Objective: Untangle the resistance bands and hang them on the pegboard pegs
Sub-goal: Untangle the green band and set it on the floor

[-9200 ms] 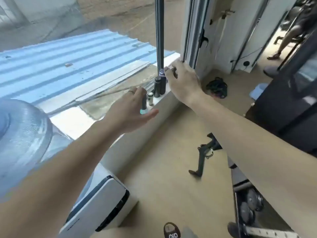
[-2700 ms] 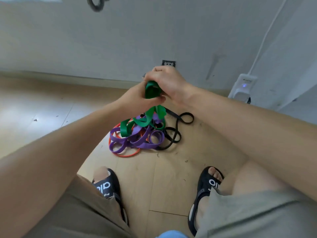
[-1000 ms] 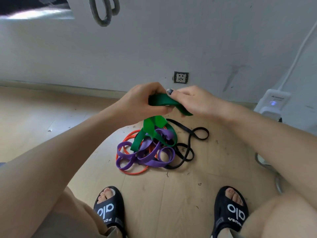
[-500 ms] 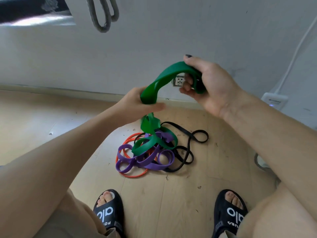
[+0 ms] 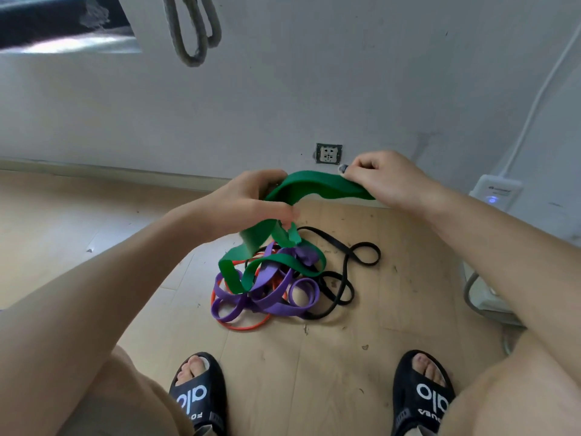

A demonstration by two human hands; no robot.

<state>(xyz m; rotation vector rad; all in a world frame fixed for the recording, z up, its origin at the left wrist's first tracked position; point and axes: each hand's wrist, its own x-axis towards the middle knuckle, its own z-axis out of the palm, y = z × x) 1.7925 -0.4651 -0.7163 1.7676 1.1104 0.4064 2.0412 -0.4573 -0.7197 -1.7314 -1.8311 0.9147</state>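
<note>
A person crouches over a knot of rubber resistance bands on a pale wood-plank floor (image 5: 330, 366), both bare hands raised above the pile. The left hand (image 5: 248, 202) curls its fingers round a wide, flat green rubber band (image 5: 314, 185), thumb closing on it from below, while the right hand (image 5: 386, 180) pinches the same band between thumb and bent fingers; a dark-painted nail shows at the pinch. The stretch of green band between the two hands arches slightly and hangs clear of the floor. From the left hand the band drops in twisted folds into the heap, where its lower loops lie over and through a broad purple rubber band (image 5: 276, 297).

Under the purple coils lies a thin orange rubber band (image 5: 248, 325), flat on the floor, its curve showing at the near and left edges of the pile. A narrow black rubber band (image 5: 345, 256) trails out to the right in loose loops, touching the purple one.

The person's feet, in black slide sandals (image 5: 196, 394) with white lettering, stand well apart on either side, nearer the camera than the pile. Behind the hands a white wall (image 5: 283, 89) carries a square power socket (image 5: 329, 153) just above the skirting. A grey looped rope (image 5: 191, 33) hangs at the top of the wall. At right, a white box with a blue light (image 5: 493, 191) sits against the wall, a white cable running up from it.
</note>
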